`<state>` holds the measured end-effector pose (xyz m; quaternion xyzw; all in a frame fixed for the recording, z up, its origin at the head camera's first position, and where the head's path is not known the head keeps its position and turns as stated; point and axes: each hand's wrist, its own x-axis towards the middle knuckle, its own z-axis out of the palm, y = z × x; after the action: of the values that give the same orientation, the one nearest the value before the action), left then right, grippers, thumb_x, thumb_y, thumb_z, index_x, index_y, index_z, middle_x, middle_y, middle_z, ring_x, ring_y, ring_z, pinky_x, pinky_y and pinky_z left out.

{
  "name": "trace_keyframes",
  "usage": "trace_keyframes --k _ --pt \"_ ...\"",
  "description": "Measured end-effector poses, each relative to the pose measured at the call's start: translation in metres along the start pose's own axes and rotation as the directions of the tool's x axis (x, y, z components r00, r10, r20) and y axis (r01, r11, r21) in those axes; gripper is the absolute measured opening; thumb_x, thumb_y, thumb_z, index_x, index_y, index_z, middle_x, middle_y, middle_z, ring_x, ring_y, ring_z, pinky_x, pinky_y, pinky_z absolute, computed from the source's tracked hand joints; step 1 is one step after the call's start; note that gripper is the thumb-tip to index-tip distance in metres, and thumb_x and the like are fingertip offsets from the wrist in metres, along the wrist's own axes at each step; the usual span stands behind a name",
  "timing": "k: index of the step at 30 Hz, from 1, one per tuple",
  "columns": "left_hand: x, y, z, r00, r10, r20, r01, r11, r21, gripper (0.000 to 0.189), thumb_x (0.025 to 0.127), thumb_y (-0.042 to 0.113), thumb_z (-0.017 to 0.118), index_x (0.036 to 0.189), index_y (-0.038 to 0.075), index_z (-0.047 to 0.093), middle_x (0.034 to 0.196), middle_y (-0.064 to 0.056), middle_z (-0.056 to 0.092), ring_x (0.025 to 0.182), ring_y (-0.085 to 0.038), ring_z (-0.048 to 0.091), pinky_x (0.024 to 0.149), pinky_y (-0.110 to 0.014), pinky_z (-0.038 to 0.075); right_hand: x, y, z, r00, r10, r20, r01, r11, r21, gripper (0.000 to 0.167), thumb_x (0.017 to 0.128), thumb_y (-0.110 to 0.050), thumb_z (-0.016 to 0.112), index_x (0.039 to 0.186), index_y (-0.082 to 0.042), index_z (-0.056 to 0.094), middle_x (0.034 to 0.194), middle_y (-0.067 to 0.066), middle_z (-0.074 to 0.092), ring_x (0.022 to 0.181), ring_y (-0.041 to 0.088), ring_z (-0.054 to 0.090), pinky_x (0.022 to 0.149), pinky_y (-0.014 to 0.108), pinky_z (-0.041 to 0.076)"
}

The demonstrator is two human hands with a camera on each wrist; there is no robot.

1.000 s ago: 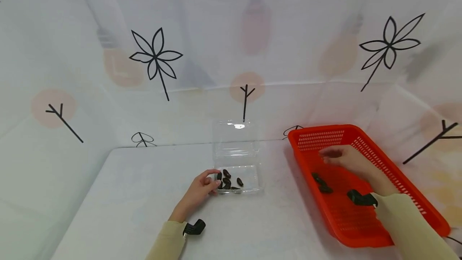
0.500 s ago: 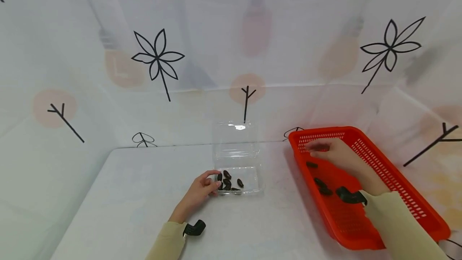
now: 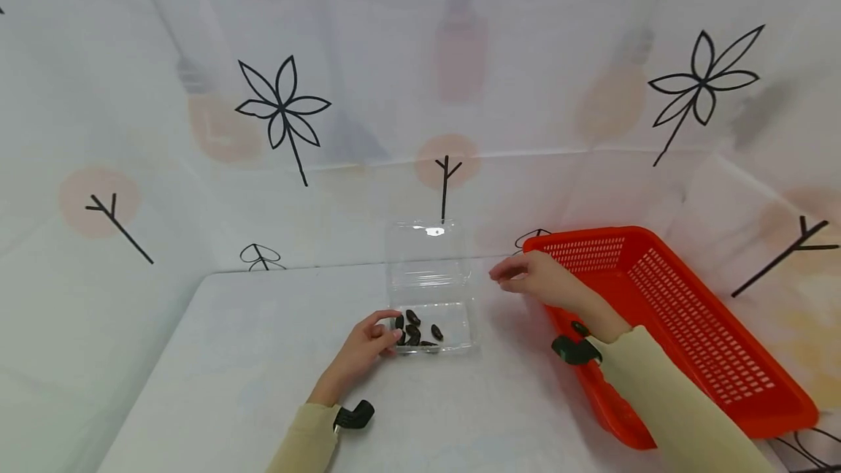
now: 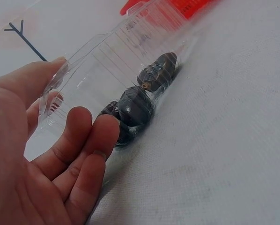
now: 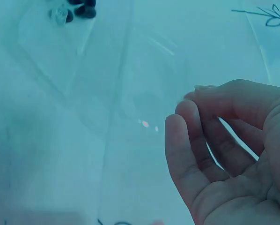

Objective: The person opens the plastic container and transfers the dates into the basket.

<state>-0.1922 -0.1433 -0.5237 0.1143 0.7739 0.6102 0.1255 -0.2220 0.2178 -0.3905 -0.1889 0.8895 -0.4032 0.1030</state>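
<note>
Set on the white-covered table (image 3: 296, 327), just below the head view's centre toward six o'clock: a clear box (image 3: 456, 320), with its lid (image 3: 427, 261) raised at twelve. Inside, toward nine o'clock, a huddle of dark oval pieces (image 3: 412, 331), plus a lone piece (image 3: 436, 331) lying nearer the middle. Pinched at its nine o'clock side between thumb and forefinger of the left hand (image 3: 360, 350).

Toward two o'clock from the pieces, well apart from them, the right hand (image 3: 547, 283), raised above the ten o'clock edge of the red basket (image 3: 696, 327), with fingers bent and tips gathered close (impossible to tell, from any view, of something small tucked between them). Just beside that wrist, at the basket's nine o'clock side, another dark piece (image 3: 580, 328), partly covered.

Visible only from the left wrist: the box's near wall, side-on and low, with glossy, uneven pieces behind it, and three fingers curled side by side in front. Visible only from the right wrist, under a bluish cast: the right palm's hollow and the undersides of its fingers, with dark pieces far off toward eleven o'clock.
</note>
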Motion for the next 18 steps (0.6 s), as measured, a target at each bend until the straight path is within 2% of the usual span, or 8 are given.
trace_keyframes --k 4,7,14,18 --pt "0.001 -0.004 0.0 1.0 0.002 -0.008 -0.002 1.0 -0.001 0.042 0.097 0.018 0.068 0.136 0.008 0.056 0.071 -0.009 0.057 0.075 -0.027 0.07 0.065 -0.028 0.047 0.018 -0.008 0.019 0.999 -0.035 0.037 0.034 0.999 0.016 0.022 0.092 -0.008 0.07 0.114 -0.007 0.073 0.106 0.003 0.071 0.098 0.023 0.065 0.085 0.038 0.054" --pt "-0.001 -0.003 -0.002 1.0 0.008 -0.01 -0.008 1.0 0.007 0.043 0.096 0.021 0.068 0.135 0.007 0.056 0.07 -0.007 0.056 0.075 -0.026 0.07 0.064 -0.028 0.046 0.031 -0.012 0.039 0.996 -0.021 0.084 0.017 0.998 0.053 0.02 0.093 -0.007 0.069 0.113 -0.007 0.073 0.106 0.005 0.071 0.096 0.021 0.065 0.086 0.038 0.053" --pt "-0.002 -0.002 -0.002 1.0 -0.015 -0.01 0.015 1.0 0.012 0.044 0.096 0.022 0.069 0.136 0.008 0.056 0.069 -0.004 0.055 0.075 -0.026 0.07 0.065 -0.029 0.045 0.051 -0.006 0.081 0.978 -0.028 0.205 0.012 0.997 0.079 0.022 0.092 -0.002 0.066 0.113 0.0 0.072 0.108 0.014 0.071 0.091 0.017 0.063 0.086 0.034 0.053" --pt "-0.006 0.013 0.001 1.0 -0.02 -0.003 0.02 1.0 0.004 0.043 0.096 0.017 0.068 0.136 0.005 0.056 0.07 -0.011 0.057 0.077 -0.032 0.069 0.067 -0.032 0.046 0.057 -0.004 0.09 0.971 -0.032 0.236 0.012 0.996 0.086 0.022 0.092 -0.001 0.066 0.113 0.0 0.073 0.107 0.014 0.071 0.091 0.017 0.064 0.085 0.034 0.053"
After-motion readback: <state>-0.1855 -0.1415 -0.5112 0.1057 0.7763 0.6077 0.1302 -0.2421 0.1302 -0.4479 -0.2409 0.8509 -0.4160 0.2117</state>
